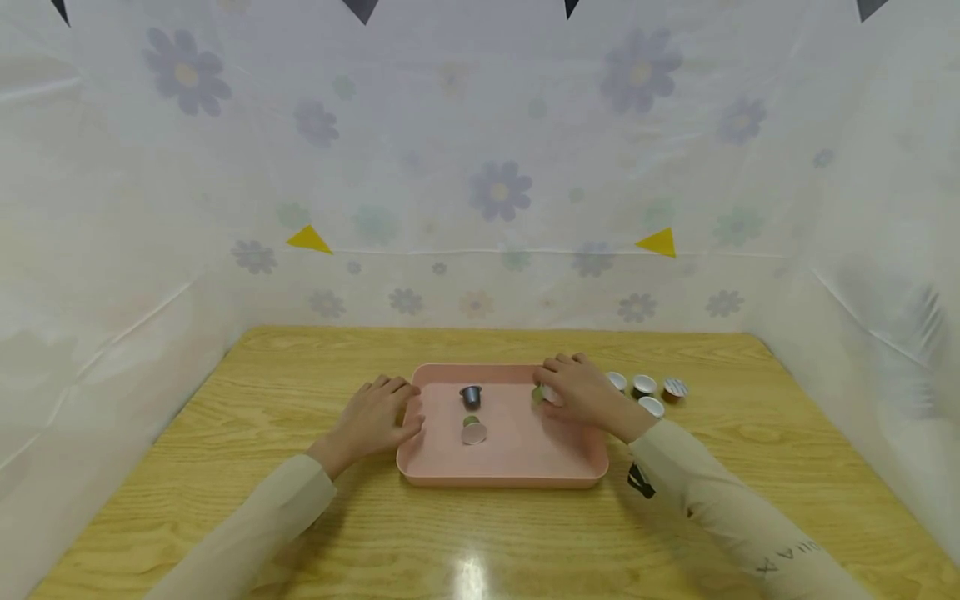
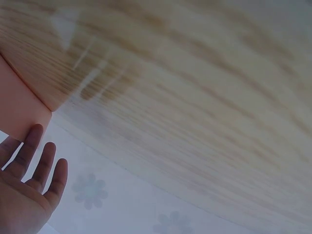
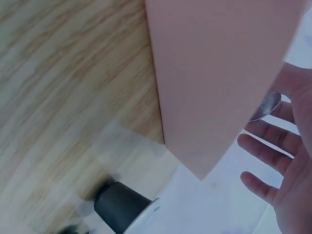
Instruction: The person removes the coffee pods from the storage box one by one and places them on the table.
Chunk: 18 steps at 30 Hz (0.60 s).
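A pink tray (image 1: 525, 481) lies on the table with two coffee capsules inside: a dark grey one (image 1: 471, 397) and, nearer me, a green one with a pale lid (image 1: 473, 432). My left hand (image 1: 378, 415) rests on the tray's left rim, fingers fairly straight and lightly touching it; the left wrist view shows these fingers (image 2: 33, 141) against the tray's wall. Over the right part of the tray, my right hand (image 1: 581, 390) pinches another green coffee capsule (image 1: 538, 395). Its silvery lid (image 3: 267, 106) peeks past the tray wall in the right wrist view.
Several more coffee capsules stand on the table right of the tray, among them a brown one (image 1: 675, 390) and a white-lidded one (image 1: 651, 407). A small black object (image 1: 641, 481) lies by my right sleeve. Flowered white sheeting (image 1: 501, 192) encloses the wooden table (image 1: 247, 467).
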Motion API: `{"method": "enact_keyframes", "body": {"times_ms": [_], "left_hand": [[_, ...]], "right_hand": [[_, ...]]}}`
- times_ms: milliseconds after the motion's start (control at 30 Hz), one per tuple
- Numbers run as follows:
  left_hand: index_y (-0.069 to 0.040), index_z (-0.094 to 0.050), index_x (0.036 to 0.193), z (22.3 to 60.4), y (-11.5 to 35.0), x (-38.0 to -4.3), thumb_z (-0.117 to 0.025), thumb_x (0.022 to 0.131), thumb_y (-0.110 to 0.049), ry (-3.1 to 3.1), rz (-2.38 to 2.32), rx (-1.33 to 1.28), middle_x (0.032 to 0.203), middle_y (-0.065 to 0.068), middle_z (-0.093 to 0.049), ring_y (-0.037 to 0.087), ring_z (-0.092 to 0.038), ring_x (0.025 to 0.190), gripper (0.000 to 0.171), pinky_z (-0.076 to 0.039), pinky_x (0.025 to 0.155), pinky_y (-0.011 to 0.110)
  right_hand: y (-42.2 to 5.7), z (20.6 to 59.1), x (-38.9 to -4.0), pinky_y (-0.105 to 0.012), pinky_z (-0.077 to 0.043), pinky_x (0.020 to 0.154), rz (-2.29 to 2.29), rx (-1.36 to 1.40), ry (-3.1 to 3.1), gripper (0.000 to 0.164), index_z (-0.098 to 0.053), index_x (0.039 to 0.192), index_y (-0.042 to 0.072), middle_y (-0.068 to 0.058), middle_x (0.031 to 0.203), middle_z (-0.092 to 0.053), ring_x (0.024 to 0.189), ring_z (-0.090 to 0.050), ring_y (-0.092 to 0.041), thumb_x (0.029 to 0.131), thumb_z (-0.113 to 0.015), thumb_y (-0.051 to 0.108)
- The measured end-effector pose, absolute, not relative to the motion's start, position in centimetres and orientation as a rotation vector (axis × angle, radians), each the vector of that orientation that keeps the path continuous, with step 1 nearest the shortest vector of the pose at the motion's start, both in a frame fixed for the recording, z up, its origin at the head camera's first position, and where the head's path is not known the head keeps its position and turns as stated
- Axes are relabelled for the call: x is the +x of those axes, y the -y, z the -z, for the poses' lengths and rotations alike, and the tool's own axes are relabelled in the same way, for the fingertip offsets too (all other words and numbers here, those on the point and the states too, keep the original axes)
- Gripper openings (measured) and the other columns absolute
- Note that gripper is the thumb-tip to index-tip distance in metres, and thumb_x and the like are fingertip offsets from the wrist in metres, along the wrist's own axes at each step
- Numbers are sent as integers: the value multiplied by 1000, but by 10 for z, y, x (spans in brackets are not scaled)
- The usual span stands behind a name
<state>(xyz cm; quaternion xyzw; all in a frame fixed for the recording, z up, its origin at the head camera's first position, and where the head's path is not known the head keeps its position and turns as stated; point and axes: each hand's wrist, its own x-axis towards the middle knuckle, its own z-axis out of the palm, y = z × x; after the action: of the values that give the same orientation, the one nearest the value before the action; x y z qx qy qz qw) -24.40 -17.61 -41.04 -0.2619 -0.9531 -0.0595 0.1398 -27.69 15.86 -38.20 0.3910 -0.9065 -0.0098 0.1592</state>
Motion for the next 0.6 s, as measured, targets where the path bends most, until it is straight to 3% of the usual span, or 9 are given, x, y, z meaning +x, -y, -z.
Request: {"method": "enact_keyframes", "body": {"times_ms": [600], "left_hand": [[-10, -61, 114, 411, 177, -244, -58, 83, -41, 2747, 193, -758, 111, 5, -60, 25, -53, 100, 44, -46, 80, 45]], "right_hand": [[-181, 367, -259, -44, -45, 80, 1, 1093, 2567, 34, -60, 102, 15, 0, 95, -62, 91, -56, -21, 73, -75, 25]]}}
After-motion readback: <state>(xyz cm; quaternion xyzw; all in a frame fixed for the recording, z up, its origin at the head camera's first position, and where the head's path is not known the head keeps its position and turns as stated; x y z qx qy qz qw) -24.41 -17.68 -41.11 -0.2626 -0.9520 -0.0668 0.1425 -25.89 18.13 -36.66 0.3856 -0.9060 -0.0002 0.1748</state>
